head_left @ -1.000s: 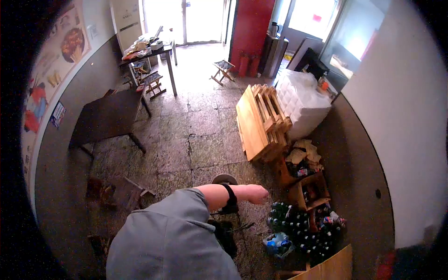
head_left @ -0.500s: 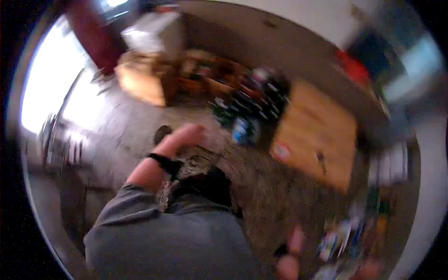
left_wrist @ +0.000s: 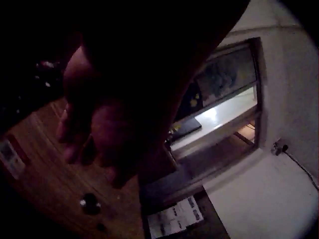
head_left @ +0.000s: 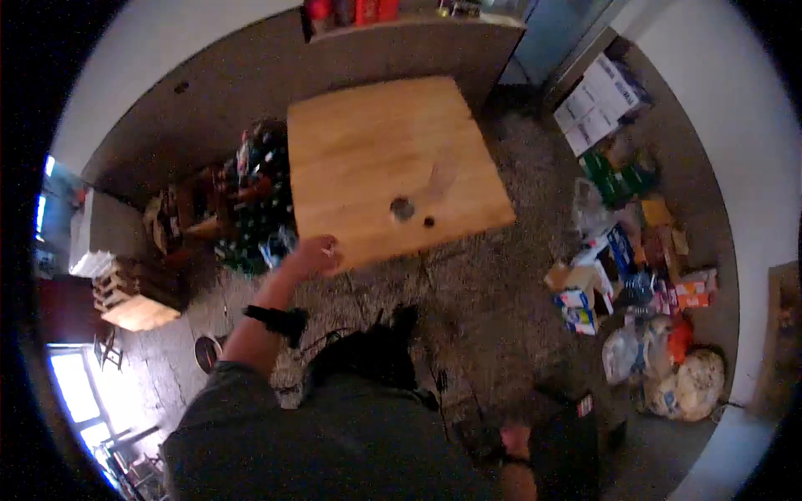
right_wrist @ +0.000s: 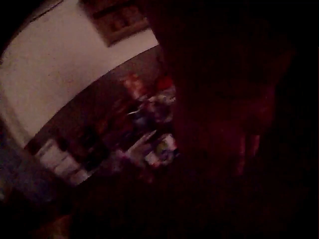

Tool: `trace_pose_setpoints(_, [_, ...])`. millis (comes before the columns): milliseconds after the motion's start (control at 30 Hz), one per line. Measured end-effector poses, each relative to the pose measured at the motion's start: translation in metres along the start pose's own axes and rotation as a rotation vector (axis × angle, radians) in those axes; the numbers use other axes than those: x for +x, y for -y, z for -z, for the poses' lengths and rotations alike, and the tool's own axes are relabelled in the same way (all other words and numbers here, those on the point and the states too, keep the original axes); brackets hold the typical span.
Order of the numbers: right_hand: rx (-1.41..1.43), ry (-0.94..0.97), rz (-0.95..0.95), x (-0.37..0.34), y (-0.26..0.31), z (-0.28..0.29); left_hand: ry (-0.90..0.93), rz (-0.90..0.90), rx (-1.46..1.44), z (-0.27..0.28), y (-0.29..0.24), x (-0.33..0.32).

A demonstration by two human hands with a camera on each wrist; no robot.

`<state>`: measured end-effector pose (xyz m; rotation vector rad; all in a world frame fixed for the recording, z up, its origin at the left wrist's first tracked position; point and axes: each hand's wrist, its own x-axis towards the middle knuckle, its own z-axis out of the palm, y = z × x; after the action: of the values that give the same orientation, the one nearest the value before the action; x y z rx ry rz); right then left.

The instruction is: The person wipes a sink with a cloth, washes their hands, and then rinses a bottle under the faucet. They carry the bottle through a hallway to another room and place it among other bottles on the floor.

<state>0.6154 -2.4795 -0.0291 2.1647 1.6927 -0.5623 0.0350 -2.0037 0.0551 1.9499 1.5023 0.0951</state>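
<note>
In the head view my left hand (head_left: pixel 313 255) hangs at the front left corner of a light wooden tabletop (head_left: pixel 376 150), overlapping its edge. Its fingers droop loosely in the left wrist view, with nothing seen between them. On the tabletop lie a round greyish, shiny object (head_left: pixel 402 208) and a small dark round object (head_left: pixel 429 222). My right hand (head_left: pixel 516 438) is low at my side, fingers hanging, next to a dark panel-like thing (head_left: pixel 564 447) with a small red and white label. The right wrist view is very dark.
Green bottles (head_left: pixel 251 230) crowd the floor left of the table, with wooden crates (head_left: pixel 200 204) beyond. Along the right wall lie white boxes (head_left: pixel 597 104), a green crate (head_left: pixel 618 179), opened cartons (head_left: pixel 576 292) and filled plastic bags (head_left: pixel 685 384). A wooden stack (head_left: pixel 138 309) stands far left.
My view has swung to the right, from the doorway side to the wooden tabletop. My left hand has come from over the floor by the bottles to the table's corner; my right hand has entered view.
</note>
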Motion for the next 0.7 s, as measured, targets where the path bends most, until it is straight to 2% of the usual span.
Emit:
trace_pose_setpoints(33, [0.301,0.129,-0.255,-0.030,-0.013,-0.006,0.002,-0.022,-0.028,0.012,-0.051,0.021])
trace_pose_setpoints(67, [0.706,0.176,-0.574,-0.045,-0.026,-0.011,0.003,-0.043,-0.059,0.024,-0.103,0.040])
trace_pose_setpoints(100, [1.064,0.134,-0.875,-0.043,-0.024,0.003,0.014,-0.089,-0.045,0.015,-0.126,0.073])
trace_pose_setpoints(133, [1.241,0.088,-1.047,-0.039,-0.028,0.016,0.032,-0.137,-0.027,0.007,-0.146,0.105])
trace_pose_setpoints(167, [1.319,0.050,-1.099,-0.027,-0.030,0.028,0.025,-0.149,-0.016,0.017,-0.181,0.127])
trace_pose_setpoints(233, [1.432,-0.005,-1.167,-0.004,-0.040,0.045,0.120,-0.240,-0.003,0.030,-0.246,0.164])
trace_pose_setpoints(367, [1.527,-0.047,-1.149,0.076,-0.076,0.080,0.147,-0.275,-0.024,0.008,-0.308,0.244])
trace_pose_setpoints(433, [1.546,-0.044,-1.123,0.120,-0.105,0.094,0.320,-0.244,0.086,0.013,-0.346,0.263])
trace_pose_setpoints(467, [1.551,-0.045,-1.108,0.144,-0.123,0.103,0.303,-0.238,0.082,0.008,-0.358,0.278])
trace_pose_setpoints(533, [1.541,-0.036,-1.079,0.190,-0.169,0.122,0.361,-0.132,0.234,-0.001,-0.371,0.302])
trace_pose_setpoints(600, [1.486,-0.039,-1.039,0.233,-0.231,0.150,0.336,0.005,0.003,-0.029,-0.352,0.342])
trace_pose_setpoints(667, [1.422,-0.069,-1.006,0.275,-0.295,0.186,0.297,0.276,0.138,0.019,-0.414,0.338])
trace_pose_setpoints(700, [1.346,-0.095,-0.971,0.296,-0.332,0.208,0.239,0.328,0.005,0.012,-0.413,0.349])
